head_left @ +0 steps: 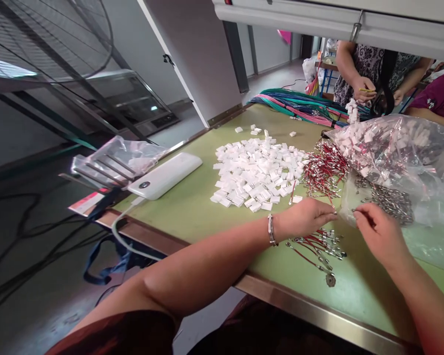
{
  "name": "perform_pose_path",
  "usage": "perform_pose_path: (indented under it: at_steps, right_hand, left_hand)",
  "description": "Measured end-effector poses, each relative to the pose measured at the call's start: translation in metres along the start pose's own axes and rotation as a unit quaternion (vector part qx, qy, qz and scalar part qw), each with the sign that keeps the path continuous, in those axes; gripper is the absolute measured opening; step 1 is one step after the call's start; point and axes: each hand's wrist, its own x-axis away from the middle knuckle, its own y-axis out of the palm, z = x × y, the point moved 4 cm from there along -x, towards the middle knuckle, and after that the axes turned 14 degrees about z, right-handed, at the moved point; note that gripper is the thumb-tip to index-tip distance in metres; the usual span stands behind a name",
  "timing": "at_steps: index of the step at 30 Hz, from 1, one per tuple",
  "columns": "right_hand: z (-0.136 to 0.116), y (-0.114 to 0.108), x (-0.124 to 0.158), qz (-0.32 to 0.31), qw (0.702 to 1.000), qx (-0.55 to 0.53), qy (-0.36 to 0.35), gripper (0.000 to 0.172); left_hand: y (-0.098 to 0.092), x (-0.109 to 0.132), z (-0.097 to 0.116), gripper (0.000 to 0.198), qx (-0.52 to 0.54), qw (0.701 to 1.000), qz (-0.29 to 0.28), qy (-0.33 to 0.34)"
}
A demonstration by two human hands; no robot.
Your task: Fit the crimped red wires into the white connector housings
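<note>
We found the left hand [306, 217] and right hand [380, 234] facing each other low over the bench [192, 209], fingertips nearly meeting at the near corner of the clear bag [410, 162]. The left fingers [327, 213] were drawn together to a point. The right fingers [359, 213] were curled and pinched as well. Whether either pair clamped plastic or some small metal part, we could not tell.

The loose red wires [318, 245] lay just under and toward the body from the left fingers, touching the bench. Their long axes ran roughly from the left hand across toward the right, metal ends pointing to the right hand. The left hand was clearly the nearer of the two, almost above them.

Just beyond the right fingers, the grey terminals [392, 203] sat heaped inside the bag. Beyond the left fingers lay a larger tangle of red leads [323, 170], and past that the white housings [255, 175]. Well off to the left of both hands rested a power bank [165, 175]. A co-worker's hand [363, 88] worked at the far end, well apart from ours.
</note>
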Motion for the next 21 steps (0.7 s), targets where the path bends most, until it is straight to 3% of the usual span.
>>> perform_pose_path:
  at_steps: [4,9,15,18,21]
  right_hand:
    - [-0.03,0.008,0.014,-0.009,0.995,-0.095,-0.019,0.017]
    - [-0.029,0.011,0.013,-0.023,0.995,-0.096,-0.027,0.018]
    - [-0.025,0.009,0.016,-0.137,0.985,-0.086,0.054,0.025]
    - [-0.023,0.01,0.02,-0.19,0.973,-0.089,0.096,0.03]
    - [-0.021,0.012,0.02,-0.202,0.968,-0.093,0.117,0.034]
  left_hand:
    - [0.002,0.003,0.005,0.031,-0.038,0.999,-0.014,0.011]
    - [0.001,0.004,0.009,0.031,-0.095,0.994,-0.027,0.047]
    - [0.011,0.01,0.01,0.011,-0.284,0.947,-0.085,0.121]
    - [0.021,0.015,0.018,0.011,-0.302,0.932,-0.117,0.163]
    - [0.019,0.015,0.023,0.012,-0.294,0.934,-0.123,0.159]
